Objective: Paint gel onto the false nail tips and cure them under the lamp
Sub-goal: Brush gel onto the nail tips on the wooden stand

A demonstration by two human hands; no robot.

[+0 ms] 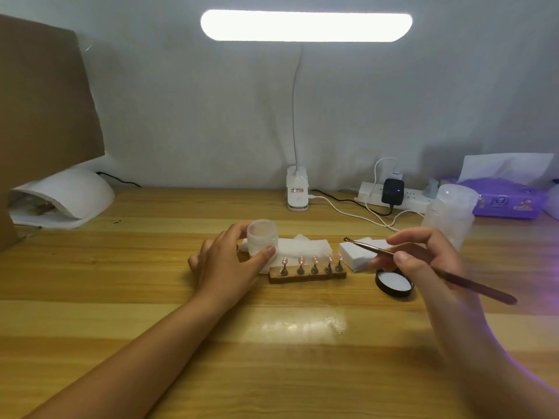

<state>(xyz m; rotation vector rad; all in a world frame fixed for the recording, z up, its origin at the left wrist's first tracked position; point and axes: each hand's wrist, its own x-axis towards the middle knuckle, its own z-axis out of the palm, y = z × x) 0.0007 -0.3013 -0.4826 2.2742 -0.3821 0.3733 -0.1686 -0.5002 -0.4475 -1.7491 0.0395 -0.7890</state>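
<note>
Wooden table (272, 358), seen from its near edge.

Left hand (223, 264) at table centre, thumb and fingers curled round a small frosted jar (262, 237). Jar upright, at the left end of a white paper wipe (302, 246).

Right hand (423, 261) raised right of centre, fingertips pinching a brush (370, 248) partway along its shaft. Bristle end points left, over a stack of white pads (355, 254); handle runs out low to the right. Bristles are clear of the jar. Hands well apart, each clamped on its own thing.

Nail tips (315, 259): five, pinkish, each upright on a small metal peg in a wooden holder (305, 276). Holder lies between the two hands, just on the near side of the wipe, long side parallel with the near edge. Gel on the tips or not: cannot tell, too small.

Black lid (393, 284), white inside, flat on the table under the right hand, just beside the pads.

Far left corner: white domed curing lamp (69, 192), partly behind a sheet of cardboard (39, 101).

Far edge, middle: desk lamp (305, 25), its bar lit overhead, thin neck rising from a white base (298, 192).

Right of the base: white power strip (414, 198) with a black adapter (392, 191) plugged in, cables looping on the table.

Far right corner: tall frosted container (450, 213), and behind it a purple tissue pack (508, 201).
</note>
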